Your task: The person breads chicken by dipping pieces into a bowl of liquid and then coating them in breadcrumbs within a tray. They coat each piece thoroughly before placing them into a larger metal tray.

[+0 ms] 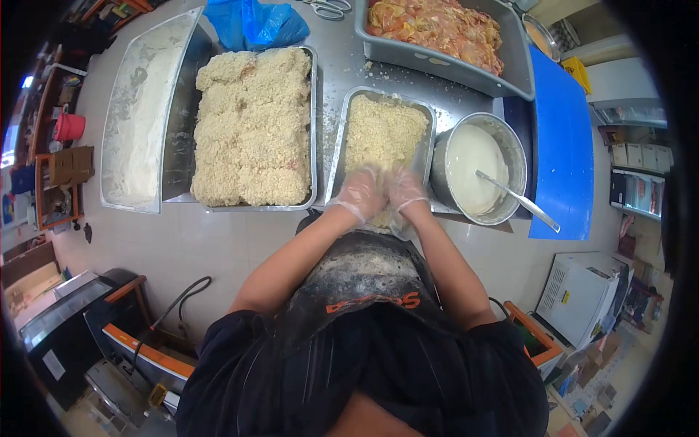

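Observation:
My left hand [362,191] and my right hand [405,189], both in clear plastic gloves, are close together at the front of a small metal tray [432,116]. The tray holds pale, coarse breading crumbs [386,131]. Curled fingers meet down in the crumbs, slightly blurred, and whatever lies between them is hidden. To the left, a larger metal tray [314,131] carries rows of crumb-coated pieces [251,127]. Right of my hands stands a metal pot [518,164] of white batter [470,164], with a ladle [520,202] resting in it.
A deep metal pan [186,109] of white flour [145,124] stands far left. Behind are a blue plastic bag [255,25], scissors [328,7] and a grey tub [444,69] of raw marinated meat [437,33]. A blue board [564,146] lies at right.

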`<state>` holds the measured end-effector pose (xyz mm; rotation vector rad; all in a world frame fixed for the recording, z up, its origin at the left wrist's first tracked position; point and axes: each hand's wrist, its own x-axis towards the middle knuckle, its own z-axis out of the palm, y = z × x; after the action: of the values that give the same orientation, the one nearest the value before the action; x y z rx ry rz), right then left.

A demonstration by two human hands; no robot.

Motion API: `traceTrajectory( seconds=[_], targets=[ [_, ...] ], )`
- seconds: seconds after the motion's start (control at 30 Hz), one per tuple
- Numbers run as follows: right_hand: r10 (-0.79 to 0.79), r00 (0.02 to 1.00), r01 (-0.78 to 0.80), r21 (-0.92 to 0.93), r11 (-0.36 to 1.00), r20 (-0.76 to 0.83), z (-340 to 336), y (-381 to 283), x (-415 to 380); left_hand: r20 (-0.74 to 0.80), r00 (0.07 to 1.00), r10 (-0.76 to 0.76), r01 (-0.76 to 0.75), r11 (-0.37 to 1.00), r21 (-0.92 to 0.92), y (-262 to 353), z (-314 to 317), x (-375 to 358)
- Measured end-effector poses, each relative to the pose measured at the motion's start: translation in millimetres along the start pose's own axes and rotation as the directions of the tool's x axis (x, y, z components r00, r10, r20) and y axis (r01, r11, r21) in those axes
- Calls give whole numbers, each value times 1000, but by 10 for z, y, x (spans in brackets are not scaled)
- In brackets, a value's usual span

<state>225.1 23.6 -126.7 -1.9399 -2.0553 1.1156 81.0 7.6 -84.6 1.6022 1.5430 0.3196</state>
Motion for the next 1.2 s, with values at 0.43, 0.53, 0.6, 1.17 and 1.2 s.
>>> traceTrajectory(
  seconds=[0.43, 0.53, 0.6, 1.17, 1.2],
  targets=[
    [-277, 961, 222, -594, 773, -1, -46, -656, 779, -320, 748, 581, -481, 808, 342, -575, -166, -315],
    [-339, 938, 251, -538, 805, -68, 86, -523, 870, -252, 786, 565, -466, 809, 359, -621, -79, -426],
    [-338, 941, 281, -494, 823, -28, 33, -469, 799, -248, 806, 537, -421, 815, 397, -586, -35, -385],
    [-276, 750, 534, -304, 789, 600, -987, -755, 707, -360, 792, 493, -414, 867, 276, -337, -98, -368],
    [-335, 759, 568, -317, 759, 558, -1081, -816, 640, -359, 801, 480, -408, 875, 260, -319, -155, -309]
  ],
)
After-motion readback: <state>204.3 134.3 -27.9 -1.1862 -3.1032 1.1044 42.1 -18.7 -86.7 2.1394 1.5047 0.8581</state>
